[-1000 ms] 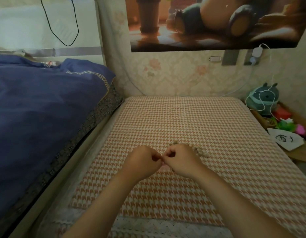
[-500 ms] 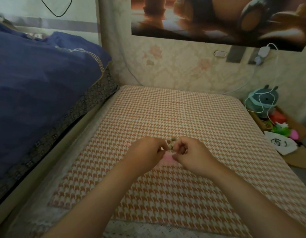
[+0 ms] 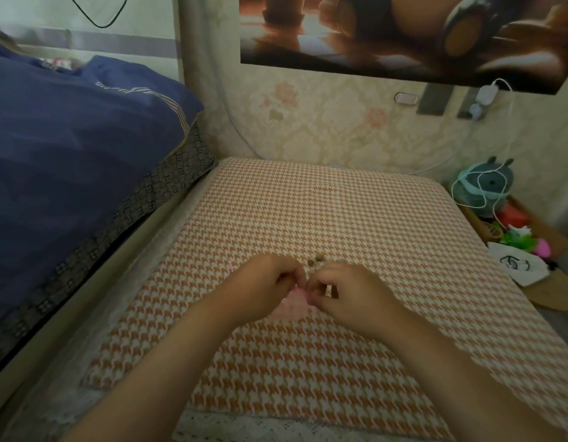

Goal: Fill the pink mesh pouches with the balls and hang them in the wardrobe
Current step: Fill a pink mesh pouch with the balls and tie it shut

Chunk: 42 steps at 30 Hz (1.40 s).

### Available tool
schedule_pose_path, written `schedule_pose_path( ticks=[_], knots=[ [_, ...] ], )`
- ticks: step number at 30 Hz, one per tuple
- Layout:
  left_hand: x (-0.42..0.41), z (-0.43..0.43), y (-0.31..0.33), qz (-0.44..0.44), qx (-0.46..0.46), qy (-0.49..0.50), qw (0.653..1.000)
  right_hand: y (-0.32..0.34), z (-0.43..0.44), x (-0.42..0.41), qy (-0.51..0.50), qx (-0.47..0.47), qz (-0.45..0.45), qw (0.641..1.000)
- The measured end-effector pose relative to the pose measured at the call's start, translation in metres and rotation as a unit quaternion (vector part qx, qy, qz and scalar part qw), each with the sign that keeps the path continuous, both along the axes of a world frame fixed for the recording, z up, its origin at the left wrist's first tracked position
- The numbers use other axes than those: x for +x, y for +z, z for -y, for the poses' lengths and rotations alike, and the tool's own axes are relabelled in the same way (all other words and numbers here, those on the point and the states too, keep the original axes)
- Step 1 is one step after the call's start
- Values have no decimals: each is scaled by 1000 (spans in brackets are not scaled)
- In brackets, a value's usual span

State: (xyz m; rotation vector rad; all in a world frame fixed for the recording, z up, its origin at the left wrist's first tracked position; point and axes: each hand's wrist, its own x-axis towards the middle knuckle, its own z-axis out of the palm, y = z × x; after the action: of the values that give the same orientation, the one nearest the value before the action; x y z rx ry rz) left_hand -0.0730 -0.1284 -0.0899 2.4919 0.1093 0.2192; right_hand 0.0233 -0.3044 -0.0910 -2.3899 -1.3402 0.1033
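The left hand (image 3: 263, 287) and right hand (image 3: 346, 296) meet fingertip to fingertip, both pinching the top edge of a pink mesh pouch (image 3: 294, 306) lying on the houndstooth bed cover (image 3: 340, 218); the hands hide most of it. At 12 o'clock, just beyond the knuckles, sit small brownish balls (image 3: 317, 259), too blurred to count.

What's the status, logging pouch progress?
Left hand and right hand pinch the pink mesh pouch on the houndstooth mat. Small brown balls lie just beyond. Nothing in the way.
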Motion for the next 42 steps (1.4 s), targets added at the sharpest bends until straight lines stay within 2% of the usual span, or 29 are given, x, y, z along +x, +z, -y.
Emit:
schedule_pose_path(
  ticks=[7,12,15,18,20,25,28,30,37,42],
  knots=[
    [-2,4,1,-12,58,-34,998,2,9,3,3,46,-37,998],
    [0,2,-2,-8,80,-55,995,8,9,-3,40,-36,-6,999],
    [-4,3,-5,-17,30,-77,996,13,11,-6,50,-76,37,995],
    [-8,1,-8,-16,-38,-76,996,16,13,-4,47,-74,82,993],
    [-11,-4,-8,-7,-48,-66,997,18,13,-4,51,-80,95,991],
    [-20,-8,-8,27,13,-66,997,16,11,-10,56,-68,58,994],
    [-23,-4,-7,56,10,-68,996,12,9,-15,54,-8,-72,996],
    [-25,-3,-4,60,-3,-71,996,12,10,-17,54,-3,-129,990],
    [-28,5,-6,-5,-25,-107,994,8,13,-11,32,-29,-59,997],
    [-27,3,-2,-41,31,-89,995,11,14,-10,45,-37,-31,998]
  ],
)
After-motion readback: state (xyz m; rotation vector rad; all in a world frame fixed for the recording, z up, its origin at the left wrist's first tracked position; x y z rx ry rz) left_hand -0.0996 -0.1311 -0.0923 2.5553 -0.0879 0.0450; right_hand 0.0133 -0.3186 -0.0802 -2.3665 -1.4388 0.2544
